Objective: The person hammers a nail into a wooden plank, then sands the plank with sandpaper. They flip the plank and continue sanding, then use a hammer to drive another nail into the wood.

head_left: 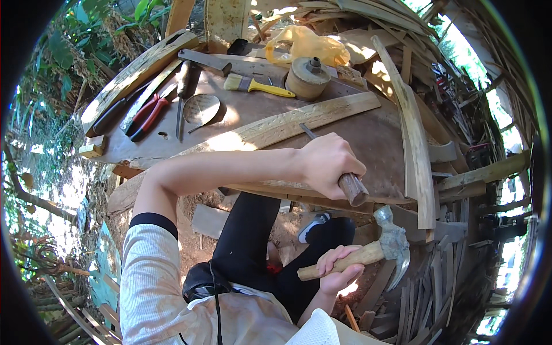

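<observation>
My left hand (329,164) reaches across the worktable, closed round the wooden handle of a chisel (353,190). Its thin metal blade pokes out beyond my fist, the tip at the near edge of a long wooden board (287,123) marked with small notches. Lower down, off the table's near edge, my right hand (339,267) grips a claw hammer (394,241) by its wooden handle. The steel head is up and to the right, apart from the chisel, with the claw pointing down.
On the worktable (368,155) lie red-handled pliers (150,118), a yellow-handled paintbrush (261,86), a round shallow dish (201,109) and a squat pot with a dark cap (308,79). An orange plastic bag (307,46) sits behind. Long timber (411,132) leans at the right.
</observation>
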### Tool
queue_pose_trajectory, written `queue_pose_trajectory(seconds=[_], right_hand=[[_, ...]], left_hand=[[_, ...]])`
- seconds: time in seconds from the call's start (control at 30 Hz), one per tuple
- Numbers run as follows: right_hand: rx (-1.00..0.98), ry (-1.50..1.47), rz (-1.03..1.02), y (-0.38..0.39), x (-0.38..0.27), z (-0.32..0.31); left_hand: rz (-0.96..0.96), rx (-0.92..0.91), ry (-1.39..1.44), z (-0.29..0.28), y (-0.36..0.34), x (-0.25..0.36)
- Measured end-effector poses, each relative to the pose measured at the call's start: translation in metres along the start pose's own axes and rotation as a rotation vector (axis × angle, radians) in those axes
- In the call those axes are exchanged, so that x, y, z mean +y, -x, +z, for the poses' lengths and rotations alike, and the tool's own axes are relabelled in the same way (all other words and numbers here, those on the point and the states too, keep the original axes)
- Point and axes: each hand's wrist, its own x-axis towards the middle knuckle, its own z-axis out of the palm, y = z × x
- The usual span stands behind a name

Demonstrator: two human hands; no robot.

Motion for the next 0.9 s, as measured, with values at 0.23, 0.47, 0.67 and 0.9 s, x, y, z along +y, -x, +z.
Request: queue_pose_trajectory(seconds=[0.23, 0.47, 0.67, 0.9], right_hand=[[0.028, 0.054, -0.196, -0.014, -0.035, -0.002], [-0.093, 0.531, 0.065, -0.034, -0.058, 0.023], [-0.079, 0.147, -0.287, -0.036, -0.015, 0.023], [-0.107, 0.151, -0.418, -0.016, -0.006, 0.017]], left_hand=[[-0.064, 0.148, 0.003, -0.005, 0.005, 0.000], [-0.068, 0.213, 0.031, -0.003, 0.009, -0.006], [-0.062, 0.171, 0.006, -0.004, 0.008, -0.016], [-0.024, 0.100, -0.053, 0.004, 0.009, -0.020]])
